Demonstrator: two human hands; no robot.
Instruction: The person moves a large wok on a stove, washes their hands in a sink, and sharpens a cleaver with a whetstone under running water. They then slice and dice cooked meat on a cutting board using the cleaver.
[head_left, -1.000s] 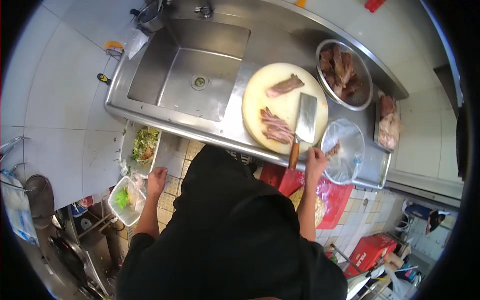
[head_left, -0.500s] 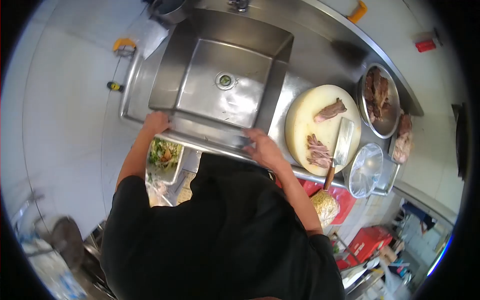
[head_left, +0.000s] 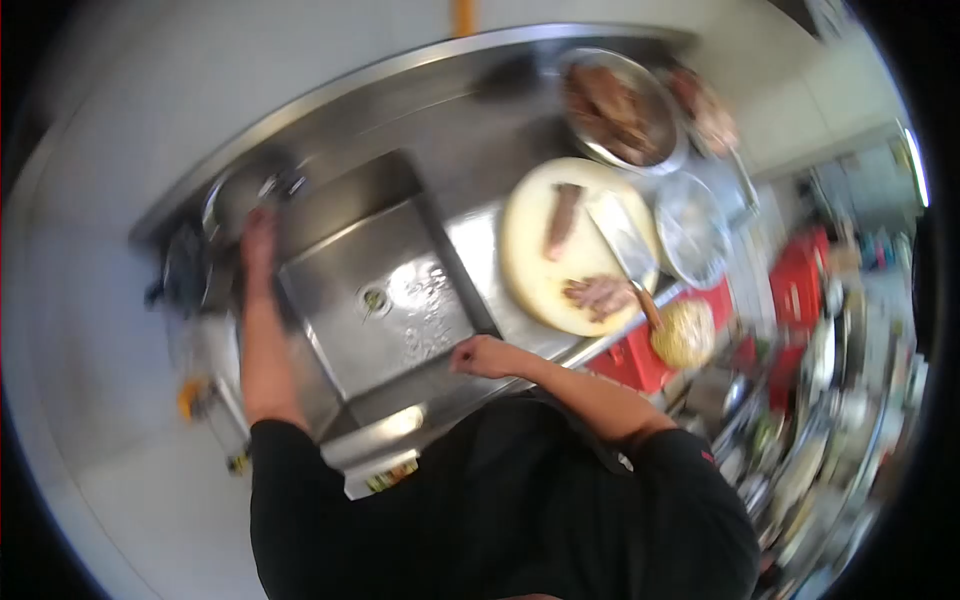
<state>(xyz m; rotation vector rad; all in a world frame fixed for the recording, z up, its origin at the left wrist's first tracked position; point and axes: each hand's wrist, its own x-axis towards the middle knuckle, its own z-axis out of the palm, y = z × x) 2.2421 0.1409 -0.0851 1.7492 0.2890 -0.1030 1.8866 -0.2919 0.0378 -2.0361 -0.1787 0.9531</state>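
My left hand (head_left: 260, 236) is stretched to the back of the sink (head_left: 335, 310), beside the tap (head_left: 284, 184). Its fingers are blurred, so whether it touches the tap is unclear. Over the sink's front right corner, my right hand (head_left: 485, 357) is loosely closed, with nothing visible in it. Water drops glisten on the sink floor around the drain (head_left: 374, 300). Right of the sink is a round cutting board (head_left: 530, 215) bearing a piece of cooked meat (head_left: 564, 222), a pile of sliced meat (head_left: 598, 297) and a cleaver (head_left: 622, 240).
A metal bowl of meat (head_left: 610, 110) stands behind the board, with more meat (head_left: 703, 112) beside it. A plastic-lined bowl (head_left: 692, 230) is at the right. Below the counter edge are a bag of pale shreds (head_left: 683, 332) and a red container (head_left: 640, 360). A metal pot (head_left: 225, 205) sits by the tap.
My left hand has gone from the sink's front rim to the tap area. My right hand has lifted off the rim and closed. Water now wets the sink floor, and the view has turned.
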